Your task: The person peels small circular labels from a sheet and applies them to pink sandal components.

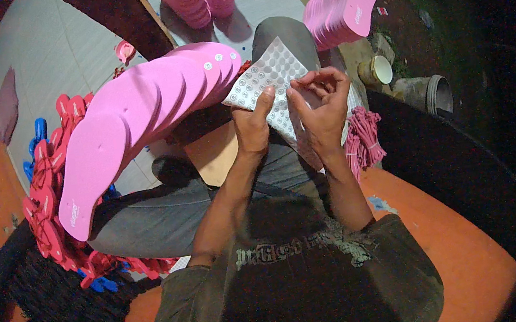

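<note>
A white sheet of round stickers is tilted up over my lap, with the stickers in rows. My left hand grips its lower left part, thumb pressed on the front. At the sheet's right side my right hand has thumb and forefinger brought together in a pinch; whatever lies between the tips is too small to make out. Left of the sheet, a fanned row of pink flip-flop soles overlaps across my leg. Round white stickers sit on the farthest soles of that row.
Stacked pink soles stand at the far side and far right. Red straps and blue straps are heaped at left. A bundle of pink straps lies by my right forearm. Beyond it are a pale tub and a bucket.
</note>
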Demonstrator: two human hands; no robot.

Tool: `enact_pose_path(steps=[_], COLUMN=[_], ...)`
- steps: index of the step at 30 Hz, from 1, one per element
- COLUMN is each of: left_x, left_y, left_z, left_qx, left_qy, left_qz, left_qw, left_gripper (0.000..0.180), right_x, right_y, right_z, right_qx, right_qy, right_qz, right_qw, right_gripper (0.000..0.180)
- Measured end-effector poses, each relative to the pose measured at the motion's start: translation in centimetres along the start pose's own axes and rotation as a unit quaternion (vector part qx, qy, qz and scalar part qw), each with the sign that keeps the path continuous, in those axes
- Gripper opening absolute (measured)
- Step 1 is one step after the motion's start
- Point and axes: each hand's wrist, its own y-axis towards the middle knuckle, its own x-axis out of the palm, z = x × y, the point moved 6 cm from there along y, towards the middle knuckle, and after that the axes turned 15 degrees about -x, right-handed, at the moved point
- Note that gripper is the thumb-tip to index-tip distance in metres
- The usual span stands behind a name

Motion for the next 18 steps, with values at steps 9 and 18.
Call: enact_pose_path(steps=[9,18], left_x=[1.0,0.7], left_y=[-0.6,-0.9], left_z=[0.8,1.5], left_qx=[0.02,0.016], left_qy=[0.1,0.142], left_qz=[-0.014,0.036], left_qw=[0.995,0.989], left_gripper=[0.04,0.04], right_x=[0.1,-1.1], right_y=[0.3,0.8], right_z=[-1.2,-0.8], right_qx=[-0.043,0.09], right_qy=[-0.096,0.029], right_qz=[-0.012,-0.004], right_qw=[0.994,0.996], right_gripper=[0.05,0.064])
